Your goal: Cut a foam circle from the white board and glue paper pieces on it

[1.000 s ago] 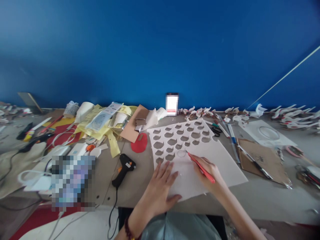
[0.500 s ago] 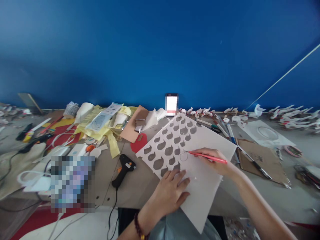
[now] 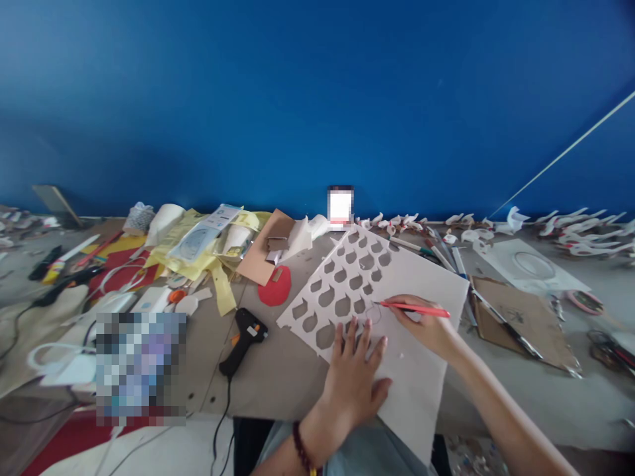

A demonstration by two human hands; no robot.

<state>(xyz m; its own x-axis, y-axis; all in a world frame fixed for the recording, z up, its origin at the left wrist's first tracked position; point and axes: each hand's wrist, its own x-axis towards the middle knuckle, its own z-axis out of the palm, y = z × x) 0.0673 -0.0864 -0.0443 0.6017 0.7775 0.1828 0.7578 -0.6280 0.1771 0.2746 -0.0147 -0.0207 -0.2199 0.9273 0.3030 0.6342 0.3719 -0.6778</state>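
A white foam-like sheet (image 3: 421, 277) lies at an angle on the table, its lower corner reaching past the front edge over my lap. Rows of rounded holes, each with a small pointed tip, are cut through its left part. My left hand (image 3: 354, 377) rests flat on the sheet just below the holes, fingers spread. In my right hand (image 3: 421, 324) is a red pen (image 3: 417, 309), held in a pinch with its dark tip on the sheet. Beside the holes, under the tip, shows a faint drawn outline (image 3: 376, 313), partly hard to make out.
Left of the sheet lie a black glue gun (image 3: 243, 340) with its cord and a red disc (image 3: 274, 286). Yellow paper (image 3: 225, 284) and cardboard (image 3: 260, 248) are heaped behind. On the right are brown cardboard (image 3: 526, 320), pens and several white cutouts (image 3: 585, 228). A blue wall stands behind.
The sheet has turned a little, its lower corner swinging right. My left hand has shifted right and spread its fingers. The pen's tip has moved slightly right.
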